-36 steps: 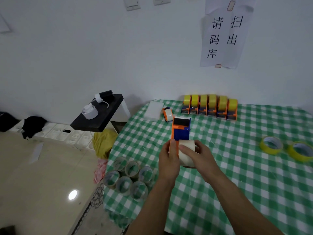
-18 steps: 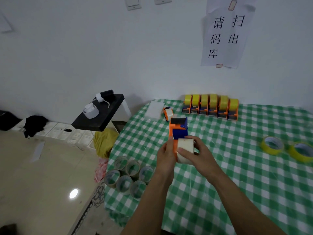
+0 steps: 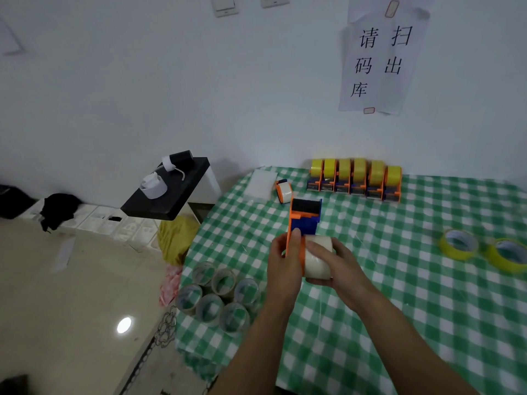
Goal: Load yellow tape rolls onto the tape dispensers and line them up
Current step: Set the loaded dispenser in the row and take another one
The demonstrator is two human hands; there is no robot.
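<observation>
Head view, lower centre of the frame: the left hand [image 3: 285, 266] has its grip clamped on the orange side plate of an orange-and-blue dispenser [image 3: 305, 216]. The right hand [image 3: 342, 269] has its grip wrapped round a pale roll [image 3: 316, 266] lying against that plate. Both are held just above the checked surface [image 3: 399, 309].

Change over the last second is slight. The hands and dispenser stay in almost the same place, but more of the pale roll's face now shows beside the plate, and the right fingers have shifted along its top. Whether the roll is off its hub cannot be told. Judgement: the old pale roll is being worked off to make room for a yellow one, so this dispenser is not yet loaded.

Count:
- Six loaded dispensers [image 3: 355, 181] stand in a row at upper right, touching side by side, each with a yellow roll.
- One small dispenser [image 3: 283, 191], carrying a pale roll, lies just left of the row.
- Two loose yellow rolls [image 3: 458, 245] lie flat at the right edge, well apart from the hands.
- Six clear rolls [image 3: 224, 280] are clustered at the surface's lower left.
</observation>
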